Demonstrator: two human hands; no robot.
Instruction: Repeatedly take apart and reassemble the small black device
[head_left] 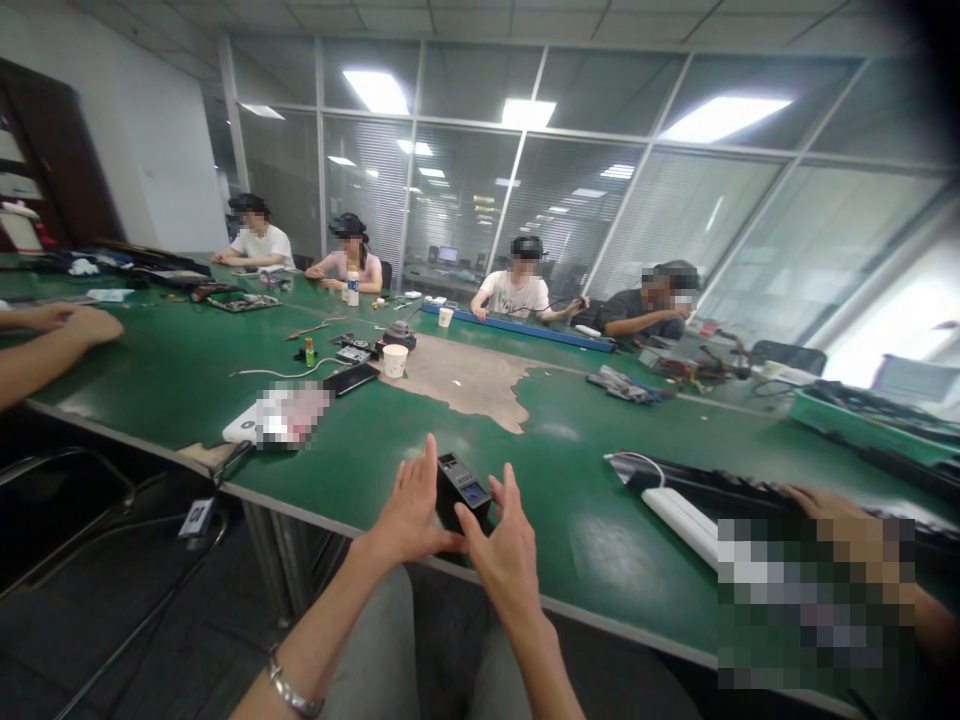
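A small dark box-shaped device (463,482) with a bluish screen and a row of buttons sits near the front edge of the green table (570,470). My left hand (405,510) is on its left side, fingers stretched upward and thumb reaching across in front. On the other side is my right hand (504,545), its fingers apart and its thumb in front of the device's near end. Whether either thumb touches the device I cannot tell. The device's lower part is partly hidden by the thumbs.
A blurred white item (247,425), a black phone (352,379) and a paper cup (394,360) lie ahead to the left. At right, a neighbour's hand (832,515) rests by a white power strip (686,525). Several people sit across the table. A green crate (862,428) stands far right.
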